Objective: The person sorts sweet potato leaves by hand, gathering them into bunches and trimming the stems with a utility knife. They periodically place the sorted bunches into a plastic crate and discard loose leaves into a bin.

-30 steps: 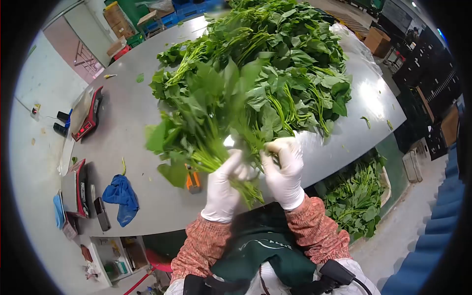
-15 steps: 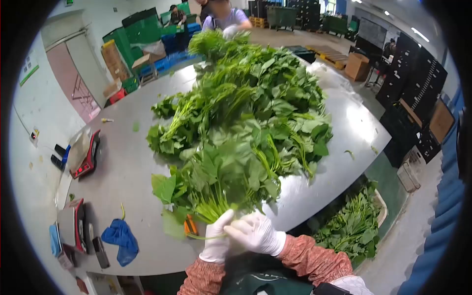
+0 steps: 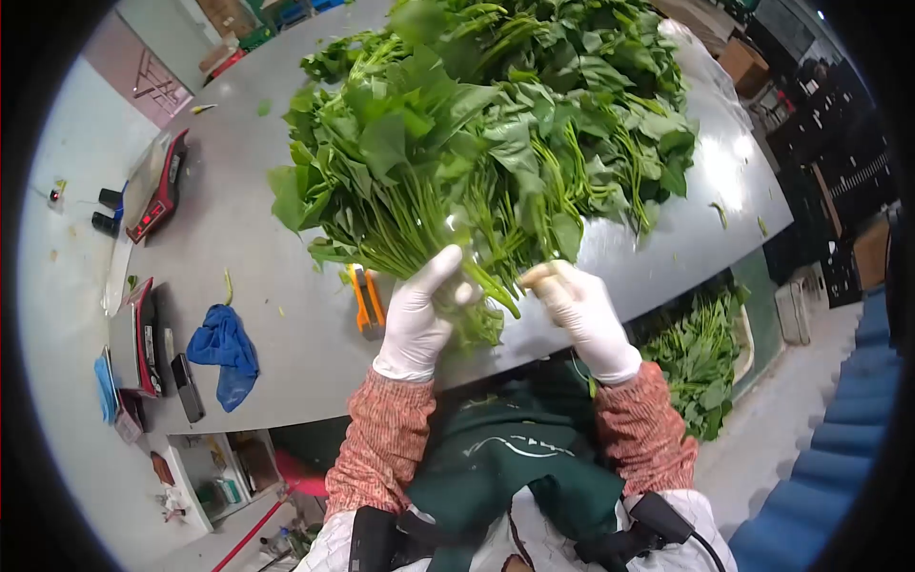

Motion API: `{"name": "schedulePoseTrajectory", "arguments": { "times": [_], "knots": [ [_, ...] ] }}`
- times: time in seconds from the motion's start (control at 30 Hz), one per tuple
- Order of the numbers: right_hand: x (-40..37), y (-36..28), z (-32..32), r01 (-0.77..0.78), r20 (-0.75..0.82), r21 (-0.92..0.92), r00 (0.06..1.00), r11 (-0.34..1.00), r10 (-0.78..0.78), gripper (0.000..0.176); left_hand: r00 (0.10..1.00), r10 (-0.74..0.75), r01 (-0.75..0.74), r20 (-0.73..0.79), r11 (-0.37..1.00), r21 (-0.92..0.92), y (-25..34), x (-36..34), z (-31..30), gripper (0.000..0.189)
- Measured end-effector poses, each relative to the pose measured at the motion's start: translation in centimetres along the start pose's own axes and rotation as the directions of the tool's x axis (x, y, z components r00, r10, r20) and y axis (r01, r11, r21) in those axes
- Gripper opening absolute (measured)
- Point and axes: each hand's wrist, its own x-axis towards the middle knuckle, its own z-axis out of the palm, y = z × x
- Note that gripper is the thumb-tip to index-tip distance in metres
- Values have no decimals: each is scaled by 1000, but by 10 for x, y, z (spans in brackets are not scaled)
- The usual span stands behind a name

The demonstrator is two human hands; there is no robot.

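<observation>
My left hand (image 3: 419, 315), in a white glove, is closed around the lower stems of a bunch of leafy greens (image 3: 381, 210). The bunch's leaves spread up and away over the steel table. A few stem ends and a drooping leaf stick out past my thumb. My gloved right hand (image 3: 586, 315) is just right of those ends, thumb and fingertips pinched together; what they hold, if anything, I cannot make out. A thin green strand (image 3: 591, 386) hangs by that wrist. Beside my left hand lies an orange-and-black utility knife (image 3: 365, 300). Behind the bunch rises a large heap of greens (image 3: 591, 114).
On the table's left are two red-edged scales (image 3: 164, 186), a blue cloth (image 3: 225, 351) and a dark flat object (image 3: 188, 389). A container of greens (image 3: 696, 362) stands below the right edge. Clear plastic (image 3: 701, 71) lies at the back right, and a blue curtain (image 3: 839, 429) hangs nearby.
The view has tilted down towards my body. My hands, close together before, are now apart, with the right one drawn away to the right. The stem held across the hands is gone from there.
</observation>
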Motion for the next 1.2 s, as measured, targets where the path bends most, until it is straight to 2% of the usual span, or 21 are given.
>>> {"name": "schedulePoseTrajectory", "arguments": {
  "times": [0.07, 0.17, 0.2, 0.27, 0.4, 0.43, 0.53, 0.57, 0.6, 0.63, 0.67, 0.7, 0.73, 0.8, 0.83, 0.93, 1.03, 1.07, 1.1, 1.13, 1.2],
  "knots": [
    [9, 8, 15, 104, 145, -116, 986, 988, -87, 23, 999, -31, 32, 26, 999, -38, -4, 0, -6, 27],
    [16, 1, 19, 51, 201, -42, 979, 998, -41, 19, 999, -1, 4, 44, 998, -61, -5, -6, -7, 31],
    [17, 4, 21, 18, 207, -41, 978, 999, -9, 21, 996, -61, 56, -60, 995, -84, -9, -10, -12, 32],
    [18, 10, 26, -47, 217, -37, 975, 998, 54, 25, 998, 47, -44, -42, 997, 57, -13, -13, -10, 32],
    [12, 20, 45, 89, 20, -201, 996, 976, -87, 19, 997, -4, 16, -80, 988, 151, -20, -20, -13, 24],
    [11, 25, 47, 260, -8, -273, 962, 926, -272, 14, 989, 18, 4, -149, 990, 143, -19, -21, -2, 17],
    [-10, 19, 38, 278, -110, -247, 944, 928, -312, 9, 961, 203, -128, -188, 928, 350, -22, -20, 0, 13],
    [-21, 16, 30, 214, -222, -113, 946, 970, -235, 7, 958, 89, -93, -271, 996, -3, -12, -12, -10, 13],
    [-24, 29, 14, 314, -355, -333, 831, 889, -427, 9, 960, 162, -162, -227, 987, 21, -2, -10, -18, 12],
    [-31, 27, -1, 326, -511, 183, 838, 927, -193, 14, 955, 234, -231, -182, 972, 39, 8, -8, -25, 12],
    [-28, 30, -22, 485, -616, 193, 736, 853, -279, 23, 971, 220, -230, -96, 967, -106, 19, -9, -34, 11],
    [-26, 37, -53, 549, -523, 556, 815, 624, -251, 34, 970, 226, -234, -84, 968, -95, 25, -11, -39, 11],
    [-24, 33, -70, 412, -379, 869, 910, 275, -166, 44, 970, 233, -238, -73, 967, -85, 27, -13, -40, 12],
    [-22, 41, -67, 329, -387, 890, 912, 316, 139, 52, 956, 275, -272, -100, 961, 46, 22, -16, -35, 16],
    [-24, 65, -61, 236, -253, 862, 967, 449, -24, 59, 956, 267, -261, -119, 963, 69, 20, -18, -31, 17],
    [-20, 49, -10, -69, -39, 465, 994, 883, 98, 46, 959, 267, -267, -97, 964, 3, 21, -25, -23, 16],
    [12, 49, 24, -148, -8, 169, 988, 974, 152, 40, 939, 307, -309, 155, 951, -15, 35, -31, -32, 16],
    [27, 63, 35, -153, -60, 49, 986, 987, 155, 39, 932, 349, -349, 103, 937, -17, 37, -36, -24, 17],
    [37, 75, 44, 131, -137, -424, 969, 896, -206, 37, 922, 364, -365, 133, 931, -14, 40, -39, -25, 16],
    [45, 78, 52, 294, -39, -802, 843, 520, -537, 36, 912, 377, -381, 163, 925, -12, 43, -41, -25, 15],
    [57, 80, 58, 215, 8, -868, 907, 447, -421, 19, 917, 389, -393, 89, 919, 32, 41, -44, -19, 13]
  ]
}}
